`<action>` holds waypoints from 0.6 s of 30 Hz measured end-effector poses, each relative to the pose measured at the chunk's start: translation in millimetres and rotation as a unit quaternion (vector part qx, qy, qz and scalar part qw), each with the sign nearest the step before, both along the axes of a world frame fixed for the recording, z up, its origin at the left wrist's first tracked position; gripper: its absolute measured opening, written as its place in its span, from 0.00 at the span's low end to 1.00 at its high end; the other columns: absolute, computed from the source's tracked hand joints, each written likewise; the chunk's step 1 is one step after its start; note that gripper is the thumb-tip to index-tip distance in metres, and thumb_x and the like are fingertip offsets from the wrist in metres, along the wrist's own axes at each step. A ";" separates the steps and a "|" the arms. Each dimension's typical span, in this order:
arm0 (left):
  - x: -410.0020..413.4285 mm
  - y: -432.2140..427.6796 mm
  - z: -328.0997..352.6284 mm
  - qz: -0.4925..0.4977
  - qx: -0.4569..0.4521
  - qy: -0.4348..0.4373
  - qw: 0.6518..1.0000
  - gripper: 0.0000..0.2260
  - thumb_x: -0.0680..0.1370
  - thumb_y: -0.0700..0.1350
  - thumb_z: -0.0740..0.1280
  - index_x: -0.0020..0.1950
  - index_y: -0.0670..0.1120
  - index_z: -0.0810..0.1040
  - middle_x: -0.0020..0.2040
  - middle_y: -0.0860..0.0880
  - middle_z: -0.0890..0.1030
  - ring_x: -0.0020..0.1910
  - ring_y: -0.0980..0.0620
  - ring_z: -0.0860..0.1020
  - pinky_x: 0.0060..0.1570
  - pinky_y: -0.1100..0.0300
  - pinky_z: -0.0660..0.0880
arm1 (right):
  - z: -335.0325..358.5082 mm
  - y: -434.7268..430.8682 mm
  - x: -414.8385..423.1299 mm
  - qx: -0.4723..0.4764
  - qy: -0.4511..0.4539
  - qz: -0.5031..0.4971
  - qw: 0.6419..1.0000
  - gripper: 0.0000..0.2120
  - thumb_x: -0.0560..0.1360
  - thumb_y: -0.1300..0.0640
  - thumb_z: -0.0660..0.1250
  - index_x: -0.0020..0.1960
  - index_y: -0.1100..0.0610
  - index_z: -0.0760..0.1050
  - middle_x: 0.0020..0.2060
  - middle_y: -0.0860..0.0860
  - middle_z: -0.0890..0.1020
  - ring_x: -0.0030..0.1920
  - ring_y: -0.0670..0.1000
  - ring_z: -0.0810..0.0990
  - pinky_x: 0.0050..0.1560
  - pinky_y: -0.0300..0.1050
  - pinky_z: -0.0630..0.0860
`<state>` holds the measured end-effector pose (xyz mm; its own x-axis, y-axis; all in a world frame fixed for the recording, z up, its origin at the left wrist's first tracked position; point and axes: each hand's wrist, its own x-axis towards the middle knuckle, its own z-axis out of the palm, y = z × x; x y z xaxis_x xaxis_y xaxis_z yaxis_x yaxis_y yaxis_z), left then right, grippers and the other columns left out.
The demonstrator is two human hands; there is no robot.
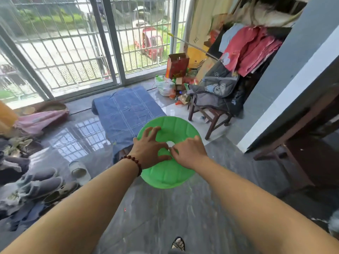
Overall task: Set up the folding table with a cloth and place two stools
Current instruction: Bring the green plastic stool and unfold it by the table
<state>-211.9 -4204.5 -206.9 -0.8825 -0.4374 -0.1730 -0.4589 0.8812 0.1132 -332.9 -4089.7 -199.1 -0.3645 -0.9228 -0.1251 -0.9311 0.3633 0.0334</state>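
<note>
Stool (165, 178) beneath both hands: left hand (149, 147) splayed open on it; right hand (190, 153), grip unclear.

One green stool (165, 178), one blue cloth (126, 110), one wooden chair (211, 130), one white slipper (79, 172).

Bare grey floor (165, 213) lies open in front of the green stool (168, 175) and to the left of the cloth-covered bench (126, 110). Further left, a white slipper (79, 171) and a heap of shoes (40, 184) crowd the way. Right of the bench, a wooden chair (211, 118) piled with clothes (218, 88) narrows the gap, with the grey wall corner (271, 107) and dark wooden furniture (300, 153) beyond.
</note>
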 end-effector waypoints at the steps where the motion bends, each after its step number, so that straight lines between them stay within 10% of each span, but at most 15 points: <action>1: -8.3 -3.2 -0.8 0.003 0.002 -0.001 1.000 0.21 0.71 0.69 0.61 0.62 0.65 0.73 0.75 0.51 0.50 0.74 0.44 0.46 0.62 0.33 0.66 | -0.9 -4.4 -9.1 0.002 -0.002 0.004 1.000 0.21 0.80 0.45 0.49 0.51 0.52 0.79 0.48 0.54 0.82 0.51 0.56 0.78 0.53 0.50 0.65; 18: -116.5 -133.2 -24.3 0.007 0.027 -0.016 0.999 0.19 0.72 0.66 0.62 0.61 0.63 0.74 0.76 0.50 0.48 0.75 0.45 0.46 0.66 0.34 0.60 | -30.1 -135.5 -124.0 0.012 -0.041 0.041 0.998 0.20 0.77 0.41 0.54 0.59 0.48 0.77 0.49 0.55 0.82 0.53 0.56 0.79 0.54 0.49 0.65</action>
<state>-328.4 -4337.7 -231.3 -0.8703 -0.4383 -0.2248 -0.4746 0.8682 0.1447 -456.9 -4225.3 -229.2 -0.2753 -0.9454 -0.1744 -0.9576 0.2856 -0.0369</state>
